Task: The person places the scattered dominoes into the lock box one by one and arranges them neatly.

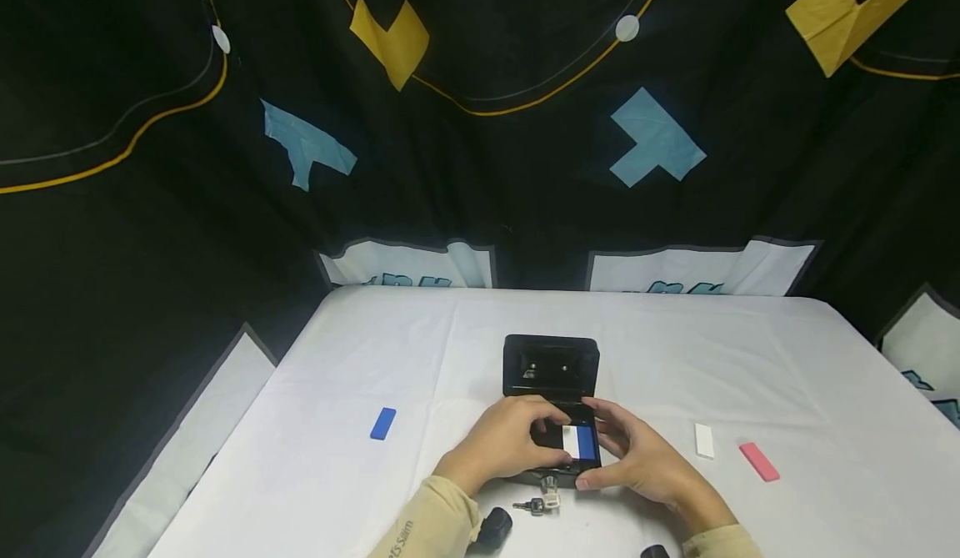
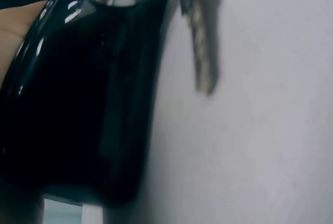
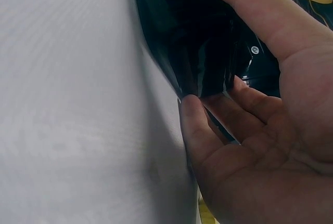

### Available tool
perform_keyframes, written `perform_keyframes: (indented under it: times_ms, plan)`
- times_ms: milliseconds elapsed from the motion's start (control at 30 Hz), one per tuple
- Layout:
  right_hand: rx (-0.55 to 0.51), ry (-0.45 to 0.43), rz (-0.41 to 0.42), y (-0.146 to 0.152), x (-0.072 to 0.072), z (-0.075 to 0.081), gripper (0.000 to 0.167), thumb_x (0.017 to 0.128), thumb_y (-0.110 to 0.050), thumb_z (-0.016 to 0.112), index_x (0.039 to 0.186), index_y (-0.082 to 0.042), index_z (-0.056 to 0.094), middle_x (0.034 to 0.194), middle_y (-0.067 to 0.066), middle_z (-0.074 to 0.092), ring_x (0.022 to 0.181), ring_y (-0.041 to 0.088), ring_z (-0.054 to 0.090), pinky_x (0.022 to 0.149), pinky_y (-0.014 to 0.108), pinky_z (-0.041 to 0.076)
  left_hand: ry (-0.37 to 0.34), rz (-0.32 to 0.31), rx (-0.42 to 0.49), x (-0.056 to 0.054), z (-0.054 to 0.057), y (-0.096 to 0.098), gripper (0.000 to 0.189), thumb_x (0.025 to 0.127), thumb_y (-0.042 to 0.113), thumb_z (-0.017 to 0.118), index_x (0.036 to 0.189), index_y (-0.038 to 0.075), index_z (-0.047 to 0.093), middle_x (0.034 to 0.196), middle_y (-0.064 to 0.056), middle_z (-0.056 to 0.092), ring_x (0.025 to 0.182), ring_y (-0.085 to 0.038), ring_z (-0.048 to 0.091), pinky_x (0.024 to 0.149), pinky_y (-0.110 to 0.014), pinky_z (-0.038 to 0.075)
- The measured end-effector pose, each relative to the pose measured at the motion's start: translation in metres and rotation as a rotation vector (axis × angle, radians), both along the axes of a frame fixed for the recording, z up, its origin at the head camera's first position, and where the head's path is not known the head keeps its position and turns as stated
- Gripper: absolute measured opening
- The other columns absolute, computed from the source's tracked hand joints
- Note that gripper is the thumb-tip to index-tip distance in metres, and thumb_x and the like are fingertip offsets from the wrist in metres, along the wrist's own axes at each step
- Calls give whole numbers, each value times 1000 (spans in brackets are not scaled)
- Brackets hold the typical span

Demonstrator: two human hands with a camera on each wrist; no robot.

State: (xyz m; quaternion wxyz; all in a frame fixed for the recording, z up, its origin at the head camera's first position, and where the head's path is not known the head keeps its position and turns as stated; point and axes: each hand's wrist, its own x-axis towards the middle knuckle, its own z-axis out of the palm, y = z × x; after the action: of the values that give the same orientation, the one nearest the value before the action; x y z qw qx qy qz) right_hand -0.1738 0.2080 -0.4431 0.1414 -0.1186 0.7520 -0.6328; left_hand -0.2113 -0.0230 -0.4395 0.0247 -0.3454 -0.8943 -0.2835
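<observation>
A small black lockable metal box (image 1: 551, 366) stands on the table with its lid raised. Inside lie a white block (image 1: 570, 441) and a blue block (image 1: 586, 442), side by side at the right end. My left hand (image 1: 513, 437) reaches into the box, thumb and forefinger at the two ends of the white block, pinching it. My right hand (image 1: 637, 454) grips the box's right side, thumb at the front corner, fingers toward the back. In the right wrist view those fingers (image 3: 244, 104) bend round the box wall. A key (image 2: 200, 47) hangs near the box front.
On the white-covered table (image 1: 375, 491) another blue block (image 1: 383, 424) lies to the left. A loose white block (image 1: 703, 440) and a pink block (image 1: 759, 462) lie to the right. Keys (image 1: 532, 505) rest before the box's lock. A dark curtain (image 1: 480, 183) hangs behind.
</observation>
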Motion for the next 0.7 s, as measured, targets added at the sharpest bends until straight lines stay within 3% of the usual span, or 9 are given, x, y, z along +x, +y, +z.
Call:
perform_keyframes:
  times_ms: [167, 300, 467, 700]
  plan:
    - [-2, 3, -10, -1, 0, -1, 110, 62, -2, 95, 153, 2, 33, 153, 29, 35, 139, 43, 38, 106, 30, 41, -64, -54, 90, 0, -1, -9, 34, 83, 34, 84, 113, 20, 76, 105, 14, 67, 95, 0, 59, 85, -21, 50]
    - [12, 12, -22, -2, 0, 0, 110, 61, -2, 96, 152, 2, 35, 153, 28, 36, 138, 43, 38, 106, 31, 40, -51, -77, 140, 2, -1, -19, 29, 85, 29, 83, 113, 20, 76, 110, 16, 67, 108, -4, 59, 97, -27, 48]
    - [43, 22, -38, -1, 1, 0, 110, 60, -2, 96, 152, 1, 36, 152, 28, 37, 138, 43, 39, 107, 33, 40, -31, -66, 188, 5, -2, -33, 29, 84, 25, 84, 111, 19, 76, 115, 15, 66, 116, -8, 58, 103, -32, 46]
    - [37, 15, -53, -3, 1, 0, 110, 59, -1, 96, 152, 0, 37, 152, 28, 38, 137, 43, 40, 106, 33, 41, -73, -43, 233, 9, 0, -49, 31, 83, 24, 85, 112, 16, 76, 124, 9, 65, 123, -14, 56, 107, -37, 43]
